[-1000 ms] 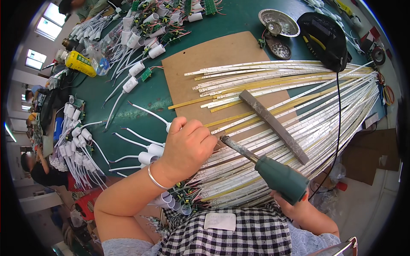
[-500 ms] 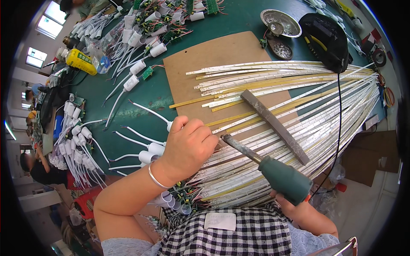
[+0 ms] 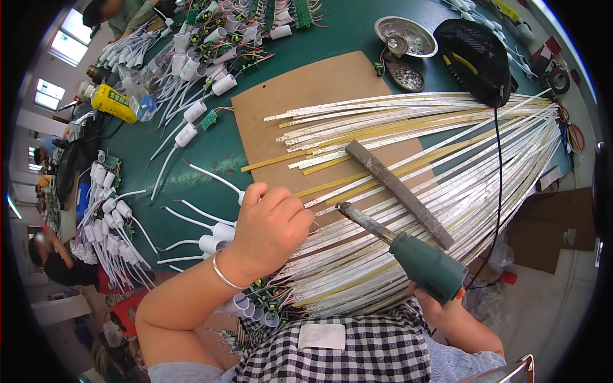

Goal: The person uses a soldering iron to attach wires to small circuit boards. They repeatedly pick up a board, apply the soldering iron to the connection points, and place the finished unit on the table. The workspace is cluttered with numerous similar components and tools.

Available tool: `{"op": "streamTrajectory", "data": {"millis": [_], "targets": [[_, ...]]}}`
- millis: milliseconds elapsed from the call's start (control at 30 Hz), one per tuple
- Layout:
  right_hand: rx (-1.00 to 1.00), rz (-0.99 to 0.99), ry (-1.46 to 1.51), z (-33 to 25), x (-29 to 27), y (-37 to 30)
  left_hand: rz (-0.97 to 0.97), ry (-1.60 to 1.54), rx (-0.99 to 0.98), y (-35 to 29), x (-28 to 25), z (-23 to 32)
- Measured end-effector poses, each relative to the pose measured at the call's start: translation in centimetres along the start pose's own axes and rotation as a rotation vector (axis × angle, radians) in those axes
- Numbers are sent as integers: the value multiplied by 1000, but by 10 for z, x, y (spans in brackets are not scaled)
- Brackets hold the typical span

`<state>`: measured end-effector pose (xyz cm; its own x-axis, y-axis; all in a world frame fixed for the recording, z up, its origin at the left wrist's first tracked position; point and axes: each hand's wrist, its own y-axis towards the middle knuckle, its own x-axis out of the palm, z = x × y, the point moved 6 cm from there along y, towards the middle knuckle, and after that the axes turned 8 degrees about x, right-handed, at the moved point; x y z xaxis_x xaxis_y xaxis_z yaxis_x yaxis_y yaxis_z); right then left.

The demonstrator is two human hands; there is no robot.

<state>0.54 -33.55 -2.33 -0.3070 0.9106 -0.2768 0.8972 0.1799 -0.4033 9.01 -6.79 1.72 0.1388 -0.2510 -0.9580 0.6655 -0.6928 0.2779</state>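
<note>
My left hand (image 3: 271,220), with a bangle at its wrist, is closed in a pinch over the near ends of the strips. What its fingertips hold is hidden, though thin red wires show near them. A white cable (image 3: 214,175) runs to a white cap partly behind this hand. My right hand (image 3: 434,303) is wrapped round the green handle of a soldering iron (image 3: 428,265). Its dark, crusted tip points up and left, a short gap from my left fingertips. Long white and yellow LED strips (image 3: 383,255) fan out beneath, with a grey bar (image 3: 402,195) lying across them.
A brown board (image 3: 306,89) lies under the strip ends. Beyond are a metal bowl (image 3: 408,32), a small dish (image 3: 407,78) and a black mesh cap (image 3: 476,60) with a black cord. White caps, cables and circuit boards (image 3: 223,51) pile up at left, near a yellow bottle (image 3: 113,103).
The whole view has shifted slightly. The gap between the iron's tip and my left fingertips has widened. Both hands keep their closed grip.
</note>
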Motion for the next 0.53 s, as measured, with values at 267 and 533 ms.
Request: {"op": "streamTrajectory", "data": {"millis": [267,533], "targets": [[1,-9,-59,0,-1,0,-3,-19,-23,0,0,-1],[11,-28,-116,-3,-1,1,0,-175,-127,-1,-1,-7]]}}
